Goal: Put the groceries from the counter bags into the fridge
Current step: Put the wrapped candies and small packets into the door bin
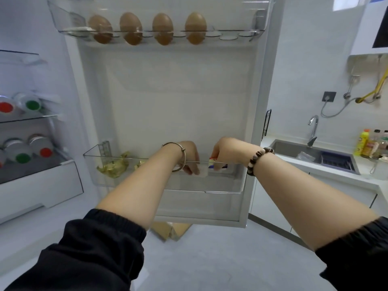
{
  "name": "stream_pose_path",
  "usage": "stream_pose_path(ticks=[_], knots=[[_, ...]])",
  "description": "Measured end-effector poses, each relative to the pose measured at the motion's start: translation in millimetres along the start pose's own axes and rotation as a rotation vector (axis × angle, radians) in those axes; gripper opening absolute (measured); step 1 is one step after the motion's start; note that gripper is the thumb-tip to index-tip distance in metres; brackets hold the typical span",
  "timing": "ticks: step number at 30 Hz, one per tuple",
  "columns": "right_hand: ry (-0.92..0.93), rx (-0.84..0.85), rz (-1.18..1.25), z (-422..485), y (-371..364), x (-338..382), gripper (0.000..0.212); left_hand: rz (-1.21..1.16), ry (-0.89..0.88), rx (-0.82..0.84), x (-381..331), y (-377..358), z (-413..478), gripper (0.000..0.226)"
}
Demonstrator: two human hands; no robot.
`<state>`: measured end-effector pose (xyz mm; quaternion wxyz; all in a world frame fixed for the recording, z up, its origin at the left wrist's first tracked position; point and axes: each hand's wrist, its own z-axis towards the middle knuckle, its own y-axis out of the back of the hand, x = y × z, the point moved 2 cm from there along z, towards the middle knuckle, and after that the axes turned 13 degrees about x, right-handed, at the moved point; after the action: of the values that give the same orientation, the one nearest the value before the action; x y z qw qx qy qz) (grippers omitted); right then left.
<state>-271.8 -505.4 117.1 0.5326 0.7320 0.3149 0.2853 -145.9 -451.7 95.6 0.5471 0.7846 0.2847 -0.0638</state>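
Four eggs [162,28] in the top rack [237,34], two gold packets [114,168] in the door bin [222,192]. Left grip [189,156] curled narrow on a white pack [203,173]; right grip [224,153] pinching a coloured pack [212,162].

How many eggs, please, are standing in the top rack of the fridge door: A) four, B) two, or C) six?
A: four brown eggs stand side by side in the top door rack.
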Motion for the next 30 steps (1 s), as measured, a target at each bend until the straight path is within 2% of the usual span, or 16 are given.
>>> stream_pose_path(ticks=[4,10,13,16,20,23,25,27,30], knots=[[-0.005,0.073,-0.065,5,-1,2,0.036,-0.019,0.015,0.051,2,-2,1,0.023],[-0.062,0.137,-0.146,10,-2,4,0.041,0.011,0.043,0.083,4,-6,-2,0.028],[-0.088,0.173,-0.165,12,-4,6,0.045,0.077,0.044,0.102,4,-8,-5,0.04],[-0.087,0.146,-0.157,10,-7,6,0.037,0.197,0.069,0.077,2,-7,-8,0.048],[-0.065,0.056,-0.107,4,-9,7,0.032,0.112,0.025,0.091,0,-7,-9,0.042],[-0.052,-0.077,0.009,0,-11,3,0.028,0.07,-0.042,0.0,-3,-4,-11,0.043],[-0.025,-0.192,0.143,-7,-12,0,0.025,0.173,-0.065,-0.098,-7,-2,-14,0.043],[0.037,-0.319,0.29,-16,-14,-2,0.022,0.287,-0.079,-0.234,-11,0,-19,0.038],[0.132,-0.506,0.395,-36,-15,-6,0.024,0.298,-0.132,-0.509,-21,1,-31,0.03]])
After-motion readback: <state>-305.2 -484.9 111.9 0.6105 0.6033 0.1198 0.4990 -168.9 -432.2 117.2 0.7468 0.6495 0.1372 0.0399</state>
